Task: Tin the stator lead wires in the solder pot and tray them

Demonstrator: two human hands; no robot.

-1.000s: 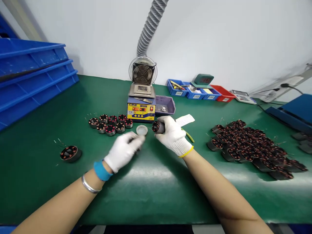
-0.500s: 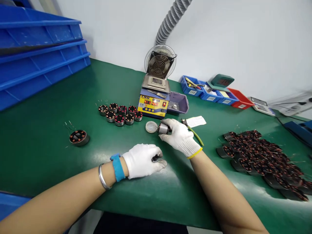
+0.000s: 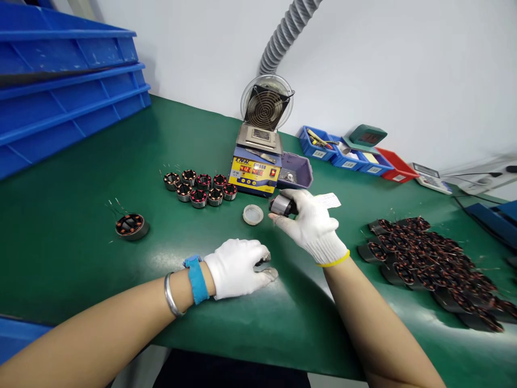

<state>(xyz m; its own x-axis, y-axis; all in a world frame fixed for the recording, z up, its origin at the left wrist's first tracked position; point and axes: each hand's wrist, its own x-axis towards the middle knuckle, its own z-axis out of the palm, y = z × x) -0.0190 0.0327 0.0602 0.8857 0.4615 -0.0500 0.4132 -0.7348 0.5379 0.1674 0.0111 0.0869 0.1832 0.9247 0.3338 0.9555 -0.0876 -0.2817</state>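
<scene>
Between the gloved thumb and fingers of my right hand [image 3: 313, 221] is a motor stator [image 3: 281, 205], a silver ring with dark windings, tilted on its side above the bench. A small round white dish [image 3: 252, 214] stands just left of it. My left hand [image 3: 240, 268], also gloved, rests on the green bench [image 3: 181, 302]; its thumb and fingers are apart and I see nothing between them. Behind the dish is a yellow solder pot [image 3: 252, 175] with a lit red display. A single stator [image 3: 132, 226] with upright wires sits at the left.
Several finished-looking stators [image 3: 198, 198] stand grouped left of the solder pot. Many more stators [image 3: 436, 264] crowd the right side. A purple tray [image 3: 297, 170], blue bins [image 3: 317, 143], a red bin [image 3: 398, 164] and a fan [image 3: 264, 108] line the back. Blue crates [image 3: 72, 102] are stacked at left.
My right hand has drawn the stator rightward and away from the white dish, now covering the green-handled cutters. My left hand has stayed almost still.
</scene>
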